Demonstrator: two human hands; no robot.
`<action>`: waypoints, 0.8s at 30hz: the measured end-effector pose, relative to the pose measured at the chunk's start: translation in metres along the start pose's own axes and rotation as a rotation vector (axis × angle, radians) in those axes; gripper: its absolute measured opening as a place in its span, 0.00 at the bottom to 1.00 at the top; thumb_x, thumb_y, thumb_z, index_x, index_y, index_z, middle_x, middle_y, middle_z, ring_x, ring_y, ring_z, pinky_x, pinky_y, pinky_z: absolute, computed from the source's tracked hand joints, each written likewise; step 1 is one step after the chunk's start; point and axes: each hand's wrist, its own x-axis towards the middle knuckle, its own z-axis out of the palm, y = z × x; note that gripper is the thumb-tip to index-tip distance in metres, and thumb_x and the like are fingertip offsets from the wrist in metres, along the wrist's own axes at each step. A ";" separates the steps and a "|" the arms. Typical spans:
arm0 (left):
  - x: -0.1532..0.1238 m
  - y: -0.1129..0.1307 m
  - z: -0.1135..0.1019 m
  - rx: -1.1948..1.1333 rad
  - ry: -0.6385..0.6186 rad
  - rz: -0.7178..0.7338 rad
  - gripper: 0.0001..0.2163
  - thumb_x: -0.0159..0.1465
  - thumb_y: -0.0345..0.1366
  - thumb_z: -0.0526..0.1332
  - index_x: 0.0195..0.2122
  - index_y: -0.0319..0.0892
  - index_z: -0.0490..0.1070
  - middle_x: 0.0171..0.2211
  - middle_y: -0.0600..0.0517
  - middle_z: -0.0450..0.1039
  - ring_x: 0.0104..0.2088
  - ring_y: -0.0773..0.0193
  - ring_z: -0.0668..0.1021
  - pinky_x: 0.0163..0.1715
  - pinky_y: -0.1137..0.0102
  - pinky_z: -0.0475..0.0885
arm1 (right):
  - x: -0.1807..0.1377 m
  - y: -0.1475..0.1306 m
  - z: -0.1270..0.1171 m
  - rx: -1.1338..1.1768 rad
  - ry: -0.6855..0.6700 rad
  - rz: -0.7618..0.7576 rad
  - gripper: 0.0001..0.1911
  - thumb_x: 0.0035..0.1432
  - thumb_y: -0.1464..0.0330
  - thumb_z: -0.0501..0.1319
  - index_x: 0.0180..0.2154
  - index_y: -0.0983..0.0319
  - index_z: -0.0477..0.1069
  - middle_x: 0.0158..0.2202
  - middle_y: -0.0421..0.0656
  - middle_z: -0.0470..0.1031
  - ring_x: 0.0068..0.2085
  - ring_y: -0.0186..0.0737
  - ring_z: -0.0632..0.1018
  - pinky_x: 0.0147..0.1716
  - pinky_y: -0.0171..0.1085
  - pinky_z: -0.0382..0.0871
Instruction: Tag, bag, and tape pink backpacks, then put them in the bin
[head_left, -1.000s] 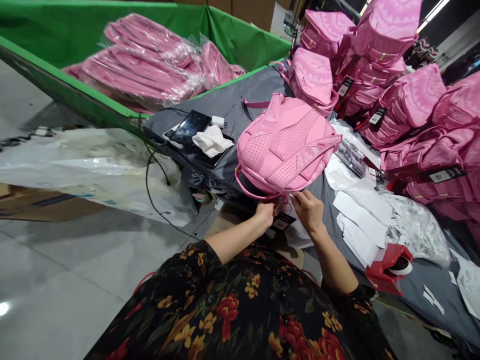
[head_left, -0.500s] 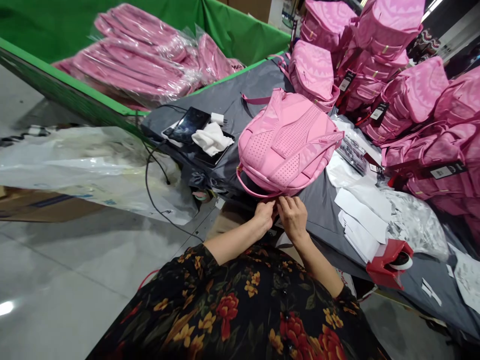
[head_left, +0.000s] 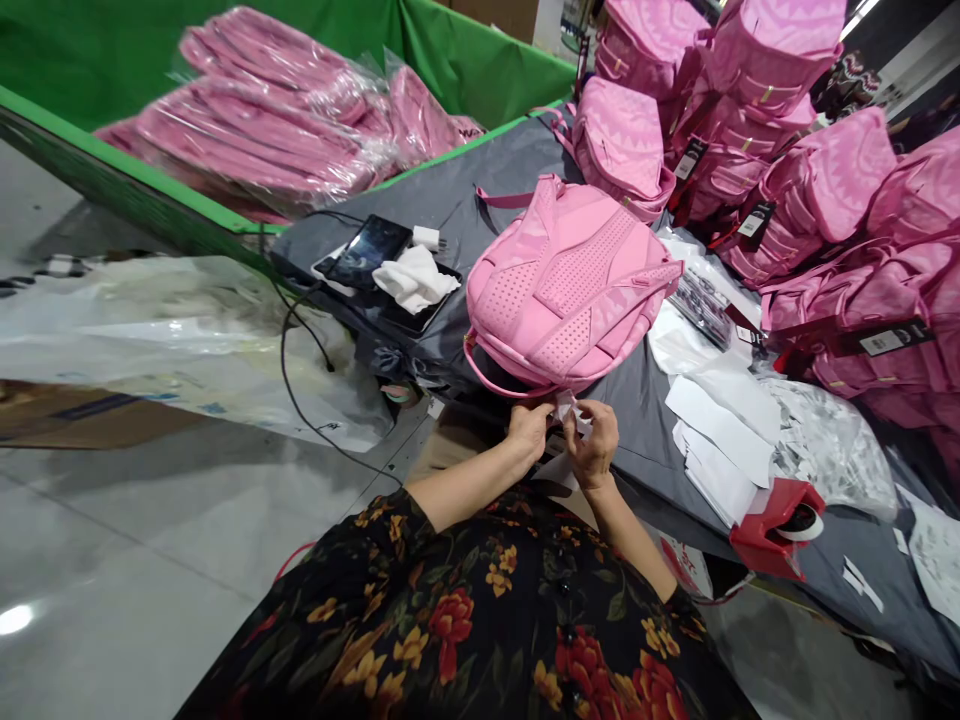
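A pink backpack [head_left: 570, 285] lies back panel up on the grey table cover [head_left: 495, 180], its top handle hanging over the near edge. My left hand [head_left: 529, 430] and my right hand [head_left: 592, 440] are close together just below that edge. Both pinch a small white paper piece [head_left: 568, 410] that sits at the backpack's near edge. Whether the paper is tied to the bag I cannot tell. My flowered sleeves fill the bottom of the view.
A stack of white paper sheets [head_left: 720, 440] and a red tape dispenser [head_left: 780, 525] lie to the right. Pink backpacks [head_left: 795, 170] are piled at the back right. A phone [head_left: 364, 250] and a white cloth [head_left: 412, 280] lie left. Bagged backpacks [head_left: 262, 130] fill a green bin.
My right hand has moved left to meet my left hand, and both now hold the white paper piece under the backpack's edge. The backpack has not moved on the table.
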 end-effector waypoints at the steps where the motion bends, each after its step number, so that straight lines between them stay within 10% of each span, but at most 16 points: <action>1: 0.001 0.000 0.001 0.005 0.015 0.014 0.09 0.41 0.28 0.69 0.25 0.40 0.74 0.27 0.51 0.78 0.28 0.63 0.77 0.32 0.69 0.71 | 0.001 0.001 0.003 -0.029 0.014 0.028 0.08 0.69 0.68 0.59 0.49 0.60 0.70 0.39 0.46 0.77 0.39 0.41 0.76 0.39 0.40 0.69; 9: 0.001 0.003 -0.009 0.051 0.062 0.053 0.12 0.40 0.31 0.75 0.24 0.39 0.74 0.23 0.55 0.74 0.25 0.69 0.72 0.32 0.71 0.70 | -0.001 0.009 0.033 -0.303 -0.041 0.034 0.08 0.68 0.72 0.59 0.35 0.59 0.75 0.34 0.44 0.72 0.37 0.39 0.70 0.37 0.38 0.59; 19: -0.013 0.021 -0.012 0.238 -0.022 0.178 0.06 0.44 0.31 0.75 0.21 0.39 0.79 0.22 0.55 0.76 0.27 0.68 0.73 0.32 0.72 0.70 | 0.002 0.004 0.010 -0.303 -0.369 -0.130 0.08 0.69 0.70 0.57 0.44 0.59 0.76 0.45 0.50 0.75 0.45 0.47 0.69 0.42 0.43 0.59; 24: -0.024 0.026 -0.004 0.252 -0.035 0.115 0.07 0.43 0.29 0.74 0.24 0.38 0.80 0.24 0.52 0.78 0.28 0.66 0.76 0.34 0.71 0.72 | 0.002 -0.002 0.009 -0.342 -0.326 -0.083 0.07 0.66 0.65 0.61 0.41 0.60 0.75 0.44 0.52 0.76 0.46 0.50 0.68 0.42 0.44 0.58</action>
